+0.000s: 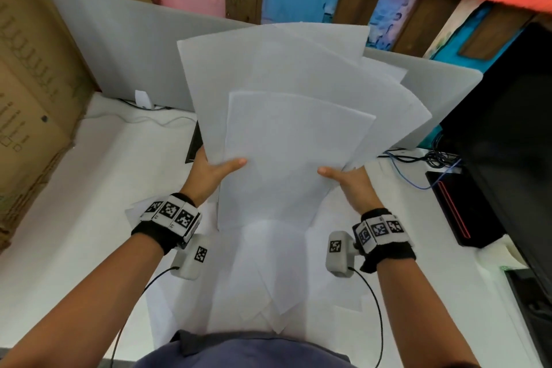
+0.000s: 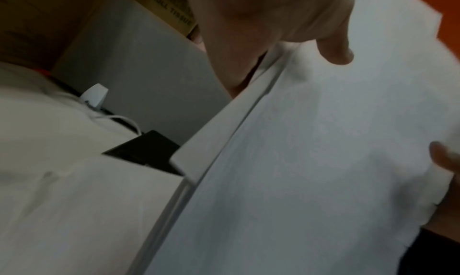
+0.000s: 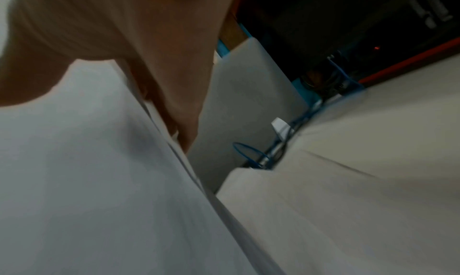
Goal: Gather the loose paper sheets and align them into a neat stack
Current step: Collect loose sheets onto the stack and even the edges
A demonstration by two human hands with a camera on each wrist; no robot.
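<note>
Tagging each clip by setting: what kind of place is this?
Probably an office desk or workstation: a white table with grey divider panels, a black monitor with tangled cables, and a cardboard carton alongside.

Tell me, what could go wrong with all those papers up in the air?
The papers are fanned out crookedly, pinched only near their lower edges by the left hand and right hand, so one might slip out. More sheets lie loose on the table and could get knocked off.
</note>
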